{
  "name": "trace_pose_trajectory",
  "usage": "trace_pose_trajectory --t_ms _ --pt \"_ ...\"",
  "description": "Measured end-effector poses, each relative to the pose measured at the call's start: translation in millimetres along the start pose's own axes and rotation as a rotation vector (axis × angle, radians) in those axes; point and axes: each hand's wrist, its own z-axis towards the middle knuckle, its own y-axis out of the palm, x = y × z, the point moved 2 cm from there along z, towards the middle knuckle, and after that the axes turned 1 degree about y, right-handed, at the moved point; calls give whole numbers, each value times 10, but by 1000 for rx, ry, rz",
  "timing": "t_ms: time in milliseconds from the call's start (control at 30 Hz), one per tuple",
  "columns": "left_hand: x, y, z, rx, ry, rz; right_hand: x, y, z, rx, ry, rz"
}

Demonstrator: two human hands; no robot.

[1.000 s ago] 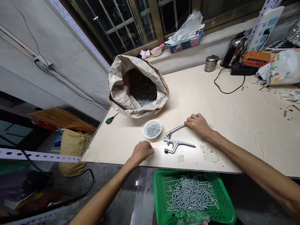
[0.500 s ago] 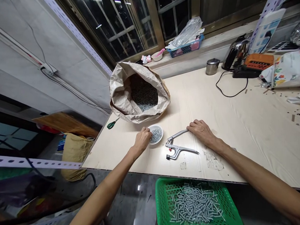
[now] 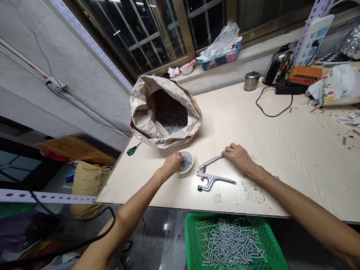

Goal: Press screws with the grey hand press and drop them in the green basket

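My left hand (image 3: 172, 163) reaches into a small white bowl (image 3: 189, 163) of little metal pieces, fingers curled together over them; what it pinches is hidden. My right hand (image 3: 237, 154) rests palm down on the far handle of silver snap pliers (image 3: 209, 177) lying on the pale wooden table (image 3: 285, 154). The pliers' handles are spread apart. An open paper sack (image 3: 164, 113) full of dark metal parts stands just behind the bowl.
A green basket (image 3: 194, 230) of several small white tubes sits below the table's front edge. Green-handled scissors (image 3: 134, 149) lie left of the sack. A kettle (image 3: 278, 65), a steel cup (image 3: 252, 80), a black cord (image 3: 272, 110) and bags crowd the far right.
My left hand moved forward from the table's front edge into the white bowl. My right hand stayed on the pliers' handle.
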Motion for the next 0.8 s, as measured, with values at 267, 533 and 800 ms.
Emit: trace_pose_trajectory --t_ms 267,533,800 --pt "-3 28 -60 56 -1 -85 -21 -43 -9 -4 9 20" --pt "12 -50 -285 345 -255 -709 -5 -4 -16 12 9 23" --pt "749 411 -651 373 -288 -1060 -8 -43 -20 -15 23 25"
